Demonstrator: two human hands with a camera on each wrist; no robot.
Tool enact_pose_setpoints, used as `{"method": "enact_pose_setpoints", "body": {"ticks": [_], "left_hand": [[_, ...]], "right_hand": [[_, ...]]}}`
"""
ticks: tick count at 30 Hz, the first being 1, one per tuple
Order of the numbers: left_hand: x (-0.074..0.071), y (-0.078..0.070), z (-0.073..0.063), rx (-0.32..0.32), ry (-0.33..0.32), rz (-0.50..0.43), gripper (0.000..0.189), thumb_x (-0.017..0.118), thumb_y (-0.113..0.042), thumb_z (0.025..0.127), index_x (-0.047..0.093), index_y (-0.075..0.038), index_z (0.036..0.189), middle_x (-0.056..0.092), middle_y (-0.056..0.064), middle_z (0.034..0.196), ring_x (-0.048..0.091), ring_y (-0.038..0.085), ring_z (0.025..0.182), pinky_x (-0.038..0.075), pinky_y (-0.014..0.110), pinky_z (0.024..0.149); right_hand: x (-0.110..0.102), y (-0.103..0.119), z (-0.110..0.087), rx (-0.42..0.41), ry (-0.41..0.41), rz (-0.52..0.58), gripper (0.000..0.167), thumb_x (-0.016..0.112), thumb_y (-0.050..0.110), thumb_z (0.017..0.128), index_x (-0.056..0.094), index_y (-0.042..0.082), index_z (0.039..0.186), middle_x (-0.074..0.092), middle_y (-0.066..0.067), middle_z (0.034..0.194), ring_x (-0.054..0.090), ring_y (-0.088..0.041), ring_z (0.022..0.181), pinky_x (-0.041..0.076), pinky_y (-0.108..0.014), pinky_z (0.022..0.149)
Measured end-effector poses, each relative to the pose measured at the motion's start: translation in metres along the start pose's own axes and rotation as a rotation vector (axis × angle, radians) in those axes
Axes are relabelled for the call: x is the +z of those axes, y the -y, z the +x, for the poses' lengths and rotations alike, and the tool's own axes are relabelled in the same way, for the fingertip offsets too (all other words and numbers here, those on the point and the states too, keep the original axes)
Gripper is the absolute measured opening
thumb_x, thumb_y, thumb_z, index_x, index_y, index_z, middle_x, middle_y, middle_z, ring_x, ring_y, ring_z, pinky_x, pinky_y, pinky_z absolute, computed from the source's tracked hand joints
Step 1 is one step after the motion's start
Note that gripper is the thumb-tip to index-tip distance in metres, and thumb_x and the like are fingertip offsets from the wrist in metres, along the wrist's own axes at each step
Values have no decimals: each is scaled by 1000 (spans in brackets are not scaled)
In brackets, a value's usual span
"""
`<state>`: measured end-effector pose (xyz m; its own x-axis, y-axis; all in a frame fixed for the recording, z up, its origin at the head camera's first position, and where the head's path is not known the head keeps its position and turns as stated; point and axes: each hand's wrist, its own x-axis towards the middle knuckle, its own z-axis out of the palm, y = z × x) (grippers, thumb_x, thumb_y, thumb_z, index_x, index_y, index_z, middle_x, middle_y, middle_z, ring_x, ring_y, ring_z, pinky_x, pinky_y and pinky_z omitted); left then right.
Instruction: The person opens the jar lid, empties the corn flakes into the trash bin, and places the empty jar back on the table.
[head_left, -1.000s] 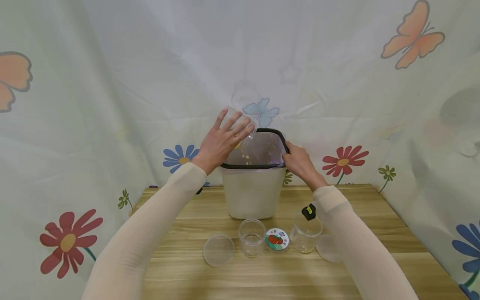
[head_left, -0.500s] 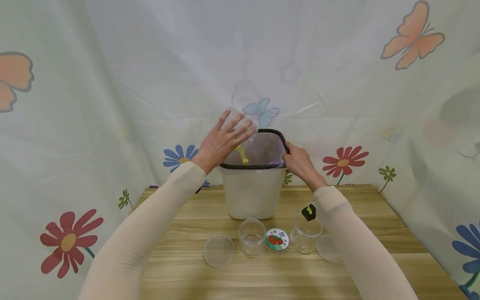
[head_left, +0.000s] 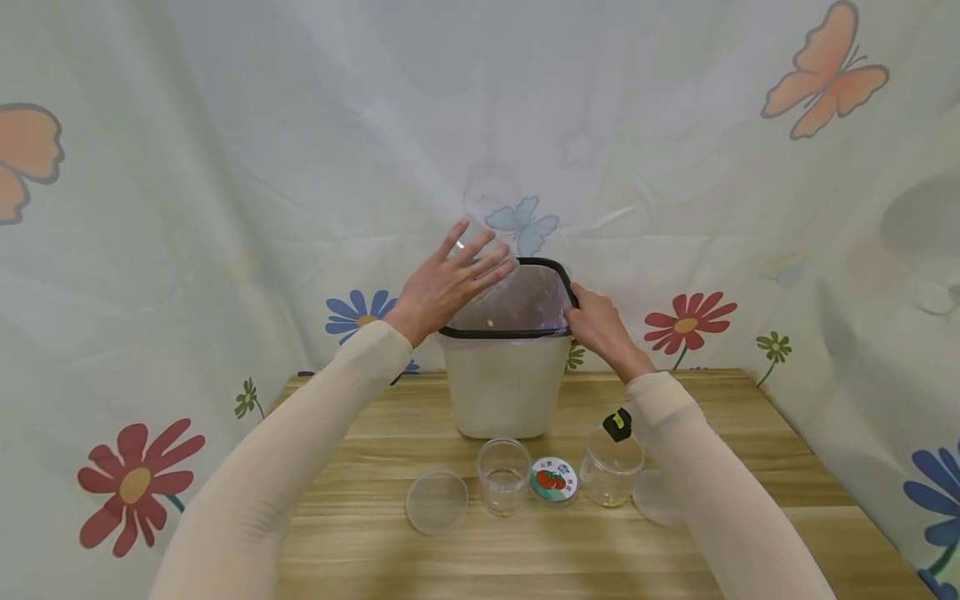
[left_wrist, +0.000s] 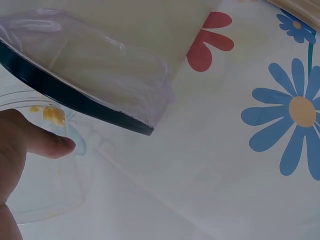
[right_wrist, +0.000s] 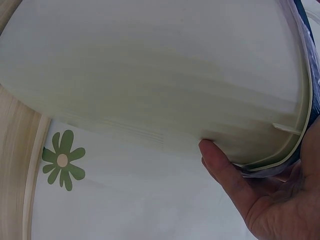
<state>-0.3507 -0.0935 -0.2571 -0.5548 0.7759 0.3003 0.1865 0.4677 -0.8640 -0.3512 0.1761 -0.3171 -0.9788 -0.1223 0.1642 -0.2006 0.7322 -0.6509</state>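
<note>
A cream bin [head_left: 506, 387] with a black rim and a clear bag liner stands toward the back of the table. Above its left side my left hand [head_left: 446, 287] holds a clear plastic container [left_wrist: 50, 185], tilted over the opening, fingers spread along it and thumb on the other side. Yellow bits [left_wrist: 54, 116] cling inside the container near its mouth. On the bin's right side my right hand [head_left: 600, 321] grips the rim, thumb against the outer wall in the right wrist view. A small yellow piece [head_left: 490, 322] shows inside the bin.
In front of the bin are two clear cups, one on the left [head_left: 504, 492] and one on the right [head_left: 613, 475]. Between them lies a tomato-print lid [head_left: 554, 482]. Translucent lids lie left [head_left: 437, 502] and right [head_left: 655, 497], the latter partly behind the right sleeve.
Yellow stuff was seen falling from the container into the bin half a second ago; that stream is gone now. My left hand has shifted slightly right. The right hand stays on the rim.
</note>
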Motion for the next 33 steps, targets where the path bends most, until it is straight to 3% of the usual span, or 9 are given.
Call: {"method": "enact_pose_setpoints", "body": {"ticks": [20, 33], "left_hand": [[-1, 3, 3, 115, 61, 125, 118, 80, -39, 79, -8, -31, 158, -1, -4, 167, -1, 27, 155, -6, 60, 122], [-3, 6, 5, 166, 50, 160, 121, 83, -38, 76, -6, -34, 158, 0, -6, 167, -4, 25, 155, -8, 60, 121]], "right_hand": [[1, 1, 0, 12, -4, -3, 60, 35, 14, 100, 19, 4, 156, 35, -30, 153, 65, -41, 102, 60, -35, 67], [0, 1, -1, 4, -11, -1, 60, 36, 14, 99, 20, 3, 156, 34, -30, 153, 64, -41, 102, 60, -34, 66]]}}
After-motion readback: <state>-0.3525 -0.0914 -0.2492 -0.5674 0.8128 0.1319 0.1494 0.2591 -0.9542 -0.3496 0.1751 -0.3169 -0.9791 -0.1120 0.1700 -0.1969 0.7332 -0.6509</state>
